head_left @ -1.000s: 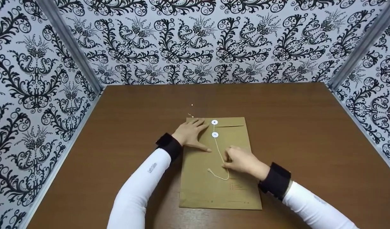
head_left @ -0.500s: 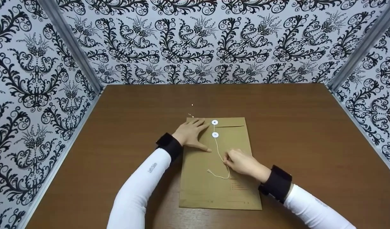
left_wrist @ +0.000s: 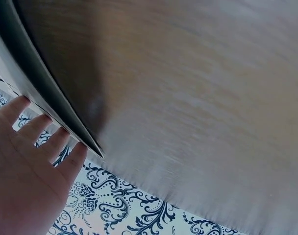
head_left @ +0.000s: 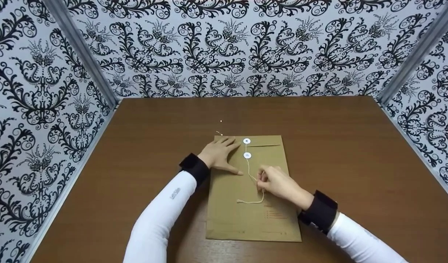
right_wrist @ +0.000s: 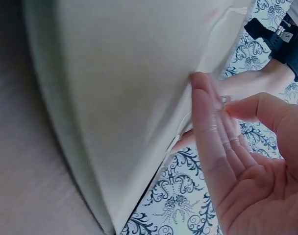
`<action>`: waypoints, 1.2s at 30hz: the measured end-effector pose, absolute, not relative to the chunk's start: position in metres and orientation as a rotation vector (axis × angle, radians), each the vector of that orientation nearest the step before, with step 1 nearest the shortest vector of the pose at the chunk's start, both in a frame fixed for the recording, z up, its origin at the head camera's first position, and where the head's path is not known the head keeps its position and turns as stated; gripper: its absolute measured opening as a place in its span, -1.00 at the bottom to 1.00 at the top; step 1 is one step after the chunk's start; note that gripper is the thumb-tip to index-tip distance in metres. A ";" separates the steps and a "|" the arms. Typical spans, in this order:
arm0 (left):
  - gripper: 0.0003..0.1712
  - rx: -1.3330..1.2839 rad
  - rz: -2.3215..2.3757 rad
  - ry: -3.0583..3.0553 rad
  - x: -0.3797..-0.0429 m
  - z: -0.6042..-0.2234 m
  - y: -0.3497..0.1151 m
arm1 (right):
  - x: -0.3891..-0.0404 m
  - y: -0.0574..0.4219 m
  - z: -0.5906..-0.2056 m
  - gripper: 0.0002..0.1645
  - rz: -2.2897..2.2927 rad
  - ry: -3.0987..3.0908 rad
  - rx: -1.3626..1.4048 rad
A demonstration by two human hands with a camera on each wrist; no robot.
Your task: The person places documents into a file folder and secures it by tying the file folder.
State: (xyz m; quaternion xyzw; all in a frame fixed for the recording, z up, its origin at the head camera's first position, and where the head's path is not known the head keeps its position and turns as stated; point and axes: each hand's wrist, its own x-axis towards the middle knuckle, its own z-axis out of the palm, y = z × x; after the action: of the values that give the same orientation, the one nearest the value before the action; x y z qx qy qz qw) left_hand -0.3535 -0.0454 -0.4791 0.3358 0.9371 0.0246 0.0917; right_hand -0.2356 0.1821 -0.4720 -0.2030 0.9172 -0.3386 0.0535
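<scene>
A brown kraft paper envelope [head_left: 235, 219] lies flat on the table. Two white button discs sit on its upper part, an upper disc [head_left: 246, 141] and a lower disc [head_left: 247, 155]. A thin pale string [head_left: 248, 168] runs down from them. My left hand [head_left: 218, 154] rests spread on the envelope's upper left; in the left wrist view its straight fingers [left_wrist: 58, 139] lie against the paper. With thumb and forefinger, my right hand [head_left: 277, 182] pinches the string partway along, over the envelope's middle. The loose tail curves left below that hand. In the right wrist view, the thumb [right_wrist: 259, 105] meets the fingertips.
The brown table [head_left: 154, 120] extends around the envelope. A tiny light scrap [head_left: 219, 133] lies just beyond its top left edge, with a small speck [head_left: 221, 121] farther back. Patterned walls [head_left: 216, 47] stand at the back and sides.
My right hand has shifted slightly on the string, its knuckles lifting a little. The string's upper stretch is slacker and its tail has swung slightly. My left hand stays in place.
</scene>
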 end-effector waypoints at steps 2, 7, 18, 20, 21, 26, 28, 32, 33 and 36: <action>0.33 1.003 0.072 2.783 -0.353 -0.479 -0.045 | -0.237 0.184 -0.473 -0.94 -1.063 2.756 -0.623; 0.33 0.996 0.073 2.788 -0.354 -0.479 -0.046 | -0.238 0.193 -0.473 -0.94 -1.026 2.737 -0.644; 0.35 0.963 0.097 2.768 -0.355 -0.480 -0.045 | -0.249 0.222 -0.464 -0.95 -0.872 2.838 -0.576; 0.35 0.961 0.092 2.767 -0.355 -0.481 -0.045 | -0.253 0.227 -0.463 -0.94 -0.846 2.856 -0.568; 0.35 0.963 0.092 2.769 -0.354 -0.481 -0.046 | -0.255 0.229 -0.462 -0.93 -0.835 2.864 -0.563; 0.33 0.979 0.108 2.772 -0.353 -0.480 -0.047 | -0.267 0.239 -0.460 -0.94 -0.809 2.886 -0.556; 0.32 0.985 0.119 2.772 -0.352 -0.480 -0.048 | -0.273 0.243 -0.459 -0.92 -0.801 2.890 -0.570; 0.32 0.990 0.133 2.773 -0.352 -0.480 -0.047 | -0.285 0.250 -0.455 -0.90 -0.723 2.928 -0.630; 0.32 0.988 0.137 2.774 -0.353 -0.480 -0.047 | -0.288 0.252 -0.454 -0.90 -0.702 2.936 -0.649; 0.33 0.984 0.136 2.773 -0.353 -0.480 -0.047 | -0.298 0.256 -0.453 -0.88 -0.634 2.959 -0.711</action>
State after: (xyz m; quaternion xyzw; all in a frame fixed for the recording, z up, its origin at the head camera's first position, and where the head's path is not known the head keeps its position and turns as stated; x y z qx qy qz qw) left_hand -0.3531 -0.0468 -0.4804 0.3323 0.9370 0.0460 0.0978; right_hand -0.2984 0.2564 -0.4532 -0.2287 0.9518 -0.2040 0.0167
